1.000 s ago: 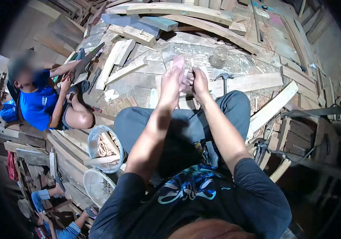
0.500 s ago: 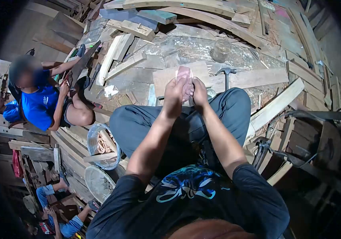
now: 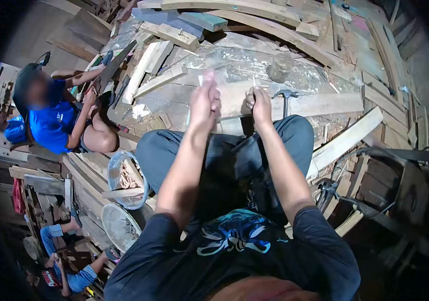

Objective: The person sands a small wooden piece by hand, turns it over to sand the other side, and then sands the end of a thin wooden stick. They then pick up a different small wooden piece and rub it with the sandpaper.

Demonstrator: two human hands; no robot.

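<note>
My left hand [image 3: 204, 104] is closed, and a blurred pinkish piece [image 3: 208, 76] pokes out above its fingers; I cannot make out its kind. A small white edge also shows beside those fingers. My right hand [image 3: 259, 104] is pinched on a thin pale stick [image 3: 255, 81] that points upward. The two hands are apart, both above a light wooden board [image 3: 234, 100] in front of my crossed legs. Just right of my right hand lies a claw hammer [image 3: 285, 95], its head away from me. A glass jar [image 3: 280, 67] stands farther off on the floor.
Curved timbers [image 3: 274, 34] and short wood pieces [image 3: 172, 35] lie across the far floor. To my left are a clear tub [image 3: 140, 193] with wood scraps and a round basin [image 3: 116, 223]. A co-worker in blue [image 3: 51, 123] sits left; another person [image 3: 76, 278] is lower left.
My hands were together on a pinkish-red flat piece and have moved apart. The left went left with a pinkish piece; the right went right, now showing the thin pale stick.
</note>
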